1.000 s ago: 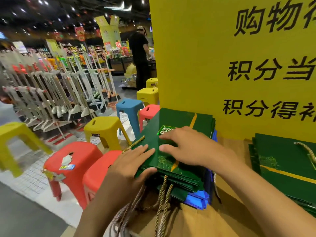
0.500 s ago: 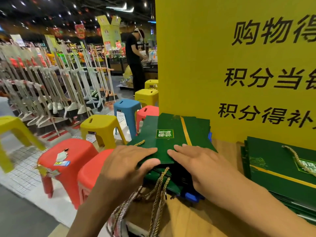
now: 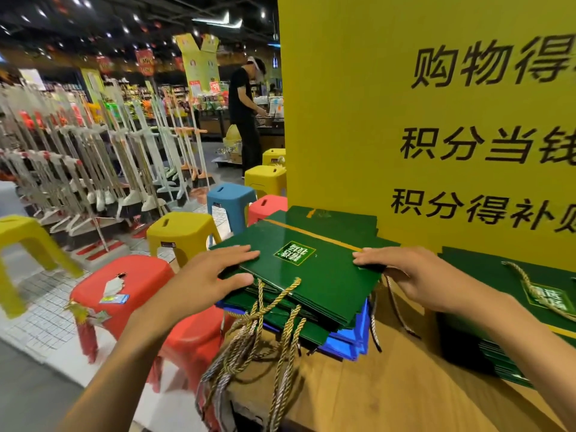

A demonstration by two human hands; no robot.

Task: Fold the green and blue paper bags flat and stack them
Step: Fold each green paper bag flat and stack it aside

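Green bag [image 3: 311, 269] is gripped at opposite edges by left hand [image 3: 202, 282] and right hand [image 3: 414, 275]. Blue bags [image 3: 352, 341] are stacked beneath.

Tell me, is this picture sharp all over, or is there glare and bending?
Head view: the top green bag carries a pale sheen; the mop rack blurs and leans near the left edge; the yellow sign reads crisp.

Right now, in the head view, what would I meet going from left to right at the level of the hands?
Red plastic stool, left hand, top flat green paper bag, right hand, second pile of flat green paper bags.
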